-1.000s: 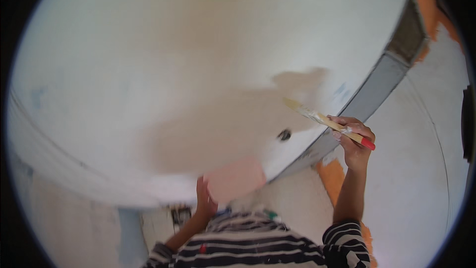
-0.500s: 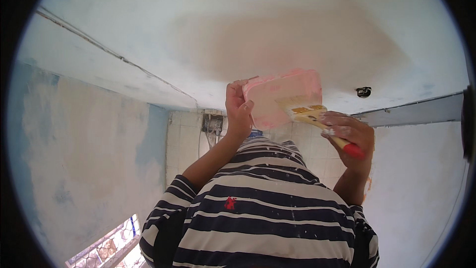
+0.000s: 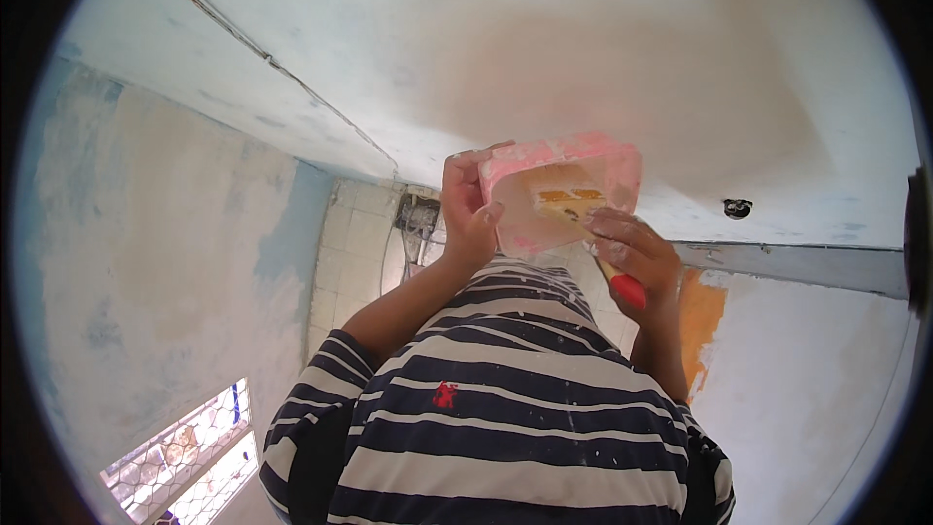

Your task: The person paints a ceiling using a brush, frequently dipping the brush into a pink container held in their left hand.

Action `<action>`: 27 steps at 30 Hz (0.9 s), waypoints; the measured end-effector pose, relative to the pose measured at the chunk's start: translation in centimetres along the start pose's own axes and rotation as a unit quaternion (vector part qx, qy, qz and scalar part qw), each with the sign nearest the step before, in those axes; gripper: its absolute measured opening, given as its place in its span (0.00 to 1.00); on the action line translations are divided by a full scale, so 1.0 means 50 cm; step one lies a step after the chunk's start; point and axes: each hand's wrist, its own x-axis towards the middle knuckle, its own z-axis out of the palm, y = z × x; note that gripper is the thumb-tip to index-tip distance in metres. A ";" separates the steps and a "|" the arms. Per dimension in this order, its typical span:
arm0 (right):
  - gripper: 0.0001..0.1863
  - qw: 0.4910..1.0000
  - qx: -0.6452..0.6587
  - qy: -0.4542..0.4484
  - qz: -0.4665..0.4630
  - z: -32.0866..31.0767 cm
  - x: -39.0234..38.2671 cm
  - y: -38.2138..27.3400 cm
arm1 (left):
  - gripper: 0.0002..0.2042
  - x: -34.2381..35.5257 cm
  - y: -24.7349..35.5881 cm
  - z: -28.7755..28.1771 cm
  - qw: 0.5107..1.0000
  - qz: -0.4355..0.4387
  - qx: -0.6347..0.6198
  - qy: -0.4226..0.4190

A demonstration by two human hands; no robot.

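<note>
My left hand (image 3: 468, 209) is closed on the left side of a pink plastic container (image 3: 612, 170), its rim smeared with paint. My right hand (image 3: 637, 253) grips a wide paintbrush (image 3: 569, 202) with a wooden, red-ended handle (image 3: 624, 286). The brush head is inside the container, partly over its pale contents, and both hands carry white paint spots. My striped sleeves and shirt fill the lower middle of the view, speckled with paint.
A broad pale surface (image 3: 321, 19) carries a cable (image 3: 272, 60) and a dark round fitting (image 3: 737, 208). At left are a patchy blue-white wall (image 3: 165, 224) and a barred window (image 3: 185, 442). Pale tiles (image 3: 340, 243) and an orange-edged wall (image 3: 702, 326) show beyond my body.
The brush has moved from beside the pale surface at right down-left into the container. My left hand and container appear higher in the picture, as the head view has shifted.
</note>
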 end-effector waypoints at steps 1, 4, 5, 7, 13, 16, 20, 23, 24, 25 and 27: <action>0.06 1.000 0.013 -0.006 0.008 0.011 -0.017 -0.010 | 0.27 -0.011 0.001 -0.010 1.000 -0.003 0.001 -0.003; 0.07 1.000 0.019 -0.014 0.012 0.012 -0.041 -0.006 | 0.33 -0.010 -0.006 -0.017 0.998 0.008 0.058 -0.020; 0.08 0.999 0.023 -0.018 0.015 0.014 -0.045 -0.005 | 0.33 -0.009 -0.004 -0.018 0.998 -0.003 0.057 -0.017; 0.08 1.000 0.024 0.000 0.012 0.013 -0.044 -0.010 | 0.33 -0.009 -0.002 -0.019 0.998 -0.016 0.056 -0.017; 0.07 0.998 0.045 0.019 0.026 0.016 -0.036 -0.028 | 0.33 0.000 0.002 -0.006 0.998 -0.039 0.038 -0.031; 0.07 0.998 0.058 0.000 0.037 0.017 -0.043 -0.023 | 0.32 0.012 -0.012 -0.006 0.999 -0.024 0.039 -0.028; 0.08 0.986 0.105 0.130 0.027 0.006 -0.077 -0.001 | 0.30 0.013 -0.031 -0.010 0.998 -0.053 -0.015 -0.029; 0.11 0.919 0.246 0.285 0.113 -0.012 -0.092 0.000 | 0.26 0.014 -0.028 -0.008 0.994 -0.093 -0.051 -0.010; 0.12 0.897 0.289 0.301 0.143 -0.022 -0.112 0.021 | 0.23 0.013 -0.023 -0.004 0.989 -0.124 -0.074 0.015; 0.12 0.898 0.284 0.306 0.141 -0.026 -0.116 0.023 | 0.23 0.011 -0.021 -0.002 0.989 -0.125 -0.077 0.008; 0.11 0.775 0.454 0.390 0.205 -0.032 -0.118 0.024 | 0.25 0.013 -0.025 0.000 0.985 -0.158 -0.048 0.042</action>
